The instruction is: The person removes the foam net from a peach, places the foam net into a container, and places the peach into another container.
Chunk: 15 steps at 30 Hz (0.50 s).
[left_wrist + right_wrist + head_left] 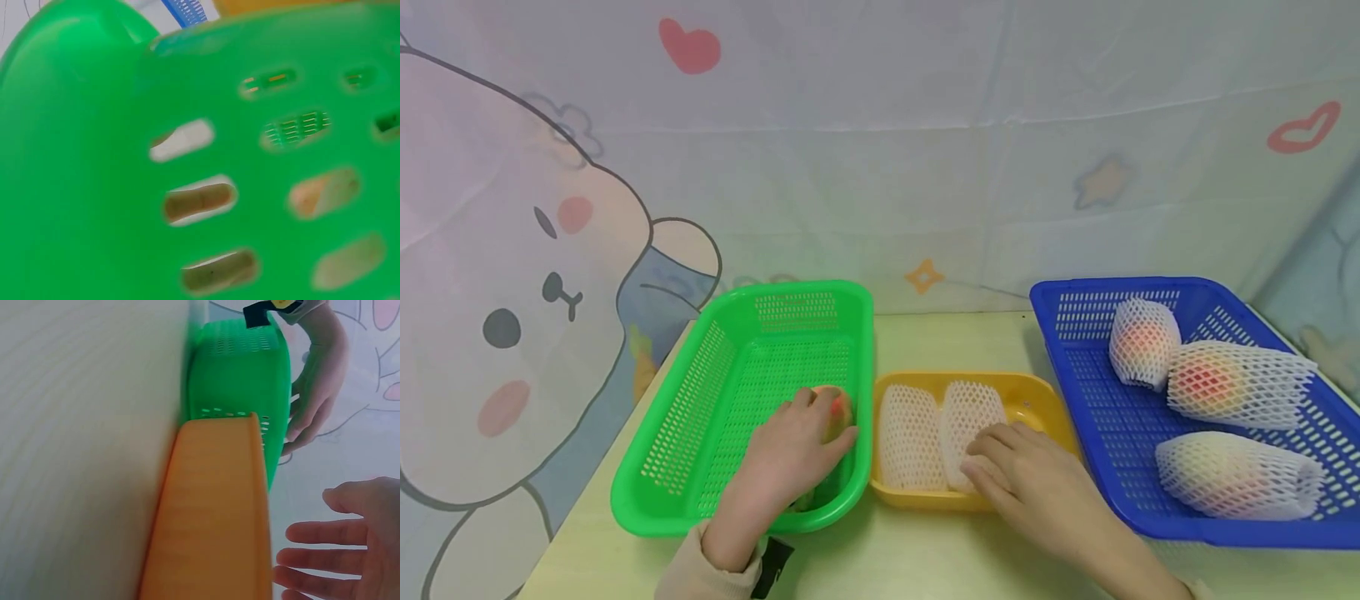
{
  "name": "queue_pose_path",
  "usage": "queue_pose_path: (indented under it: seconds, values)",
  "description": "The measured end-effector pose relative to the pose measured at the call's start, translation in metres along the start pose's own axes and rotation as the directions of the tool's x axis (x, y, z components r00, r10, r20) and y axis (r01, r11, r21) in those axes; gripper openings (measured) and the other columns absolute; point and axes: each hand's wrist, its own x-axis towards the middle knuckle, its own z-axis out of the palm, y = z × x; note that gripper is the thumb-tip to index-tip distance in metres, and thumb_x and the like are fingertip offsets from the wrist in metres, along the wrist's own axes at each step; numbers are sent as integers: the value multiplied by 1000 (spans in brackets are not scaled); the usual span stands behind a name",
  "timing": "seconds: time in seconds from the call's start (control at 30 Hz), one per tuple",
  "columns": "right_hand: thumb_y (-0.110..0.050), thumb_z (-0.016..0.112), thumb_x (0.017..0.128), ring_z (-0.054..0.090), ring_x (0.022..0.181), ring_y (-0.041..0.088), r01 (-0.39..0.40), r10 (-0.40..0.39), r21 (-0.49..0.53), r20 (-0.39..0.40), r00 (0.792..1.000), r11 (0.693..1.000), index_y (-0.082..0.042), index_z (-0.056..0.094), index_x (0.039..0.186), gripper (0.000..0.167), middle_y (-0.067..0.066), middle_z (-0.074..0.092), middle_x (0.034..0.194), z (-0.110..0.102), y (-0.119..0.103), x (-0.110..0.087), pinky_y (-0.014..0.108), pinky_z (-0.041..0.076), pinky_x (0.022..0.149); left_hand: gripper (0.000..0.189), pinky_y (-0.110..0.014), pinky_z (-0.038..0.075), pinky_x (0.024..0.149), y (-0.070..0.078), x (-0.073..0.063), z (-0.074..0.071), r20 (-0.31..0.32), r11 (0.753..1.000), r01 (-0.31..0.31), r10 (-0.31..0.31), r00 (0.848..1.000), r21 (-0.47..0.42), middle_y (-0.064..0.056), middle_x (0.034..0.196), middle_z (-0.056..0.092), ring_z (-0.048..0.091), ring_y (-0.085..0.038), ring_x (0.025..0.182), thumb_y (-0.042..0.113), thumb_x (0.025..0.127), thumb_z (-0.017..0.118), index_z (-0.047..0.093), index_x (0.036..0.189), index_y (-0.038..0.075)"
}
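Step in hand looks like picking up fruit (842, 408) — left hand (790, 450) curls fingers and thumb round it, inside green basket (863, 375) near right wall. Right hand (1037, 483) free, fingers extended over nearer-side foam sleeve (964, 429) in yellow tray (1037, 404); contact unclear. Next move likely calls for lifting fruit over basket wall, sleeve mouth held open. Beyond — blue basket (1187, 529), three netted fruits (1228, 475) in it.
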Motion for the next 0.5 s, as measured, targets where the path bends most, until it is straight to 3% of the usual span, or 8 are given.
queue_pose_path:
  seconds: [0.2,0.5]
  values:
    - [-38,60,93,65,98,11,-61,62,39,-17,998,997,-25,69,100,18,-10,69,103,-18,-4,-2,36,55,82,49,-46,53,72,1,1,0,-24,1000,-7,7,1000,-5,-15,121,60,62,-32,101,39,92,60,55,130,9]
    - [-36,61,92,66,98,16,-82,84,52,-41,996,995,-22,70,100,18,-7,70,101,-35,0,-3,41,55,84,55,-50,53,84,5,1,3,-40,999,-29,28,999,-21,-17,131,58,61,-36,110,38,91,62,53,134,5]
